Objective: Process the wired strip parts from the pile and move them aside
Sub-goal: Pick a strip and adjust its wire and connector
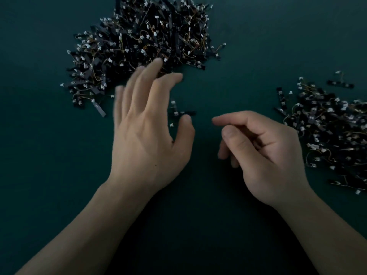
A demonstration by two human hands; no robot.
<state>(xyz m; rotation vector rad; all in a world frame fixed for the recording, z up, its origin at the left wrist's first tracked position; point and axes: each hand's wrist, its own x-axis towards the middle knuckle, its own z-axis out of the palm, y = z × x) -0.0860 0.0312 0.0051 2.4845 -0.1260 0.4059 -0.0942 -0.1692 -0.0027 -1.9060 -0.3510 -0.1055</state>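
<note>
Where the main pile lies: a large tangled heap of short black strip parts [143, 42], each with white plug connectors and thin orange-yellow wires, sits at the far middle of the dark green table top [39, 175]; the frame edge cuts off its far side.
Left hand: the left hand [147, 124] is spread wide, palm down, fingers straight and fanned apart, holding nothing; its fingertips [158, 62] overlap the near edge of the main pile, and the fingers look blurred.
Loose pieces: a few single black strips [179, 113] with white connectors lie on the table just beyond the left thumb, in the gap between thumb and forefinger and just clear of the main pile; whether the thumb touches them cannot be told.
Right hand: the right hand [264, 151] hangs over the table near the middle, palm turned inward and fingers loosely curled; the forefinger points toward the left hand with the thumb just below it, and nothing shows between them, so it holds no part.
Side heap: a second, flatter side heap [329, 135] of the same wired black strips lies at the right edge of the table, just beyond the right hand and well apart from the main pile.
Strays: one lone strip [340, 83] lies just beyond the side heap; a greyish strip [99, 110] sticks out at the main pile's near left corner.
Hands to each other: apart, not touching.
</note>
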